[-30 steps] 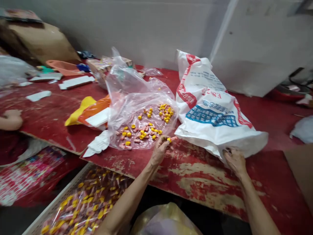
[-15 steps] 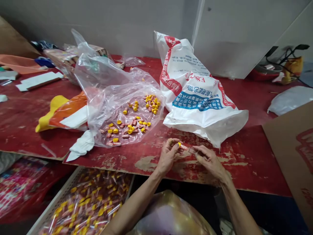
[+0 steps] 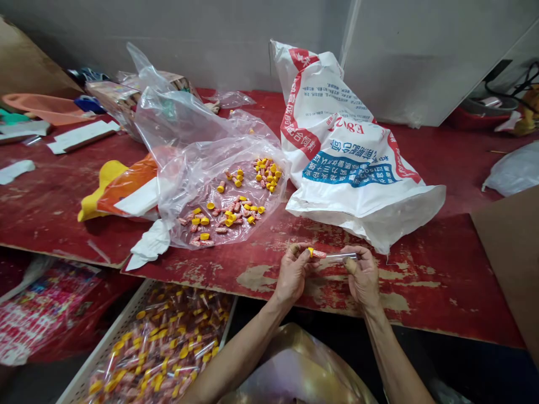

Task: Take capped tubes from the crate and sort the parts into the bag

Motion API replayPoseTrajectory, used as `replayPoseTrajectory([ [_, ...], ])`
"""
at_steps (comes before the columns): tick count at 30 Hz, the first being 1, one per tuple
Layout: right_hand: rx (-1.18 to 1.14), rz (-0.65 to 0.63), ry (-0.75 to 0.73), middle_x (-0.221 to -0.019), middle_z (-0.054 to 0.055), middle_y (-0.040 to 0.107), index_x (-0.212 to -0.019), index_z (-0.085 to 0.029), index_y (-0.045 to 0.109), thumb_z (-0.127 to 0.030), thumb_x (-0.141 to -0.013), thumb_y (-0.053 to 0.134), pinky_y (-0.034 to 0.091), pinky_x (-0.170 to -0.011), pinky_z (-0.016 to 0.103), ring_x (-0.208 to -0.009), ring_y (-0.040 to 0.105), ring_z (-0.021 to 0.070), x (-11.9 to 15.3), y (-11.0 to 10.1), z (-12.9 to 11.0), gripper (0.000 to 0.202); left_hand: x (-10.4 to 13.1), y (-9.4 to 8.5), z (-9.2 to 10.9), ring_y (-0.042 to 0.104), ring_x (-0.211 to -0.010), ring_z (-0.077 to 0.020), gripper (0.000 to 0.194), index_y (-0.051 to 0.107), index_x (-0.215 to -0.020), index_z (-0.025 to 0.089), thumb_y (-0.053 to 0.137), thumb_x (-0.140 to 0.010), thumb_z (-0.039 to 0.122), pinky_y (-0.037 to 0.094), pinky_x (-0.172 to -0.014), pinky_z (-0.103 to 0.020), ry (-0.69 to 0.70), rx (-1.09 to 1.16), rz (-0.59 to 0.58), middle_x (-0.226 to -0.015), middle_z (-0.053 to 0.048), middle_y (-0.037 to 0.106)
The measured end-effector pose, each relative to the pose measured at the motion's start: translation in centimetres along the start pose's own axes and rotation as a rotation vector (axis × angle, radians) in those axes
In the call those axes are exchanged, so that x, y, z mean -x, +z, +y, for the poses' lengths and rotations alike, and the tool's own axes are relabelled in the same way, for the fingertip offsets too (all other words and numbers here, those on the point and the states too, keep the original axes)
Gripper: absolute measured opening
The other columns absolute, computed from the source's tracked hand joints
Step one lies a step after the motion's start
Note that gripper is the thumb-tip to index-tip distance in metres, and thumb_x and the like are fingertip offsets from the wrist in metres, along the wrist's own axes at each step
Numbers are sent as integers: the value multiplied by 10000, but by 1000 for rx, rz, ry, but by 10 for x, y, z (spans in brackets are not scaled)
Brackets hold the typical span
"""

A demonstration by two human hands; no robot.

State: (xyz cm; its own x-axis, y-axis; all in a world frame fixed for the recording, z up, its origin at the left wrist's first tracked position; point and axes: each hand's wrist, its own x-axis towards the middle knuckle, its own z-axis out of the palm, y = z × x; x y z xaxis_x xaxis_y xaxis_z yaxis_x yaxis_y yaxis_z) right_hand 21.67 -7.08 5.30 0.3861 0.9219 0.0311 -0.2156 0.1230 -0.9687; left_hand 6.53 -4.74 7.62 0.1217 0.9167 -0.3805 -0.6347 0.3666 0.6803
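Between the thumb and fingers of my left hand [image 3: 293, 273] is a small pink printed piece with a yellow cap [image 3: 316, 253]. My right hand [image 3: 361, 275] pinches a clear narrow tube [image 3: 337, 256], held level. The tube's left end meets the pink piece, and I cannot tell how far it goes in. Both hands are just above the front of the red table [image 3: 442, 300]. To their left, many more yellow-capped pink pieces [image 3: 236, 216] lie on an open clear plastic bag [image 3: 181, 179].
A white printed sack [image 3: 349, 163] lies behind my hands. Below the table's edge, a white crate [image 3: 105, 342] holds many tubes with yellow caps. A cardboard box [image 3: 511, 252] is at the right. Crumpled white tissue [image 3: 149, 244] and an orange-and-yellow packet [image 3: 126, 185] lie left.
My right hand has turned and now holds the clear tube in line with the capped piece. My left hand keeps its pinch. The view has shifted slightly.
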Motion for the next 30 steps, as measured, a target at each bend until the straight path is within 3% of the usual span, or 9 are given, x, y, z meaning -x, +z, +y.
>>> replayPoseTrajectory([
  [7, 202, -152, -38, -1022, 61, 559, -958, -202, 498, -308, -778, 680, 489, -766, 294, -885, 574, 165, 13, 4, -3, 277, 3, 2, -12, 610, -659, -90, 366, 585, -821, 161, 812, -571, 303, 514, -645, -230, 66, -8, 85, -775, 29, 608],
  [14, 689, -368, -236, -1119, 82, 578, -1138, -217, 567, -320, -895, 495, 459, -894, 372, -1034, 547, 212, 15, 0, -6, 274, 12, -1, -20, 624, -715, -125, 225, 690, -831, 167, 703, -707, 354, 500, -739, -254, 152, -248, 92, -782, -15, 679],
  [19, 779, -354, -349, -1080, 89, 591, -1145, -206, 555, -268, -917, 427, 481, -853, 351, -997, 568, 204, 23, 6, -2, 268, 22, -6, -23, 635, -885, -179, 239, 702, -982, 195, 588, -807, 311, 477, -853, -296, 275, -511, 39, -958, -45, 710],
  [25, 927, -281, -530, -1035, 109, 584, -1140, -194, 517, -239, -936, 371, 479, -809, 364, -955, 571, 219, 27, 15, 6, 254, 18, -10, -25, 631, -858, -183, 235, 680, -991, 206, 506, -837, 242, 487, -817, -299, 329, -614, -18, -933, -40, 699],
  [27, 1010, -353, -554, -962, 95, 592, -1069, -192, 530, -282, -950, 368, 478, -748, 344, -876, 580, 214, 19, 12, 1, 220, 12, -12, -24, 624, -832, -182, 222, 685, -938, 202, 490, -831, 205, 486, -812, -307, 339, -707, -70, -895, -44, 688],
  [30, 1209, -572, -597, -828, 59, 577, -944, -205, 544, -359, -965, 327, 439, -603, 314, -704, 576, 194, 0, 1, -9, 267, 3, -17, -17, 605, -860, -201, 216, 688, -871, 182, 480, -817, 158, 481, -837, -339, 412, -954, -179, -880, -74, 658],
])
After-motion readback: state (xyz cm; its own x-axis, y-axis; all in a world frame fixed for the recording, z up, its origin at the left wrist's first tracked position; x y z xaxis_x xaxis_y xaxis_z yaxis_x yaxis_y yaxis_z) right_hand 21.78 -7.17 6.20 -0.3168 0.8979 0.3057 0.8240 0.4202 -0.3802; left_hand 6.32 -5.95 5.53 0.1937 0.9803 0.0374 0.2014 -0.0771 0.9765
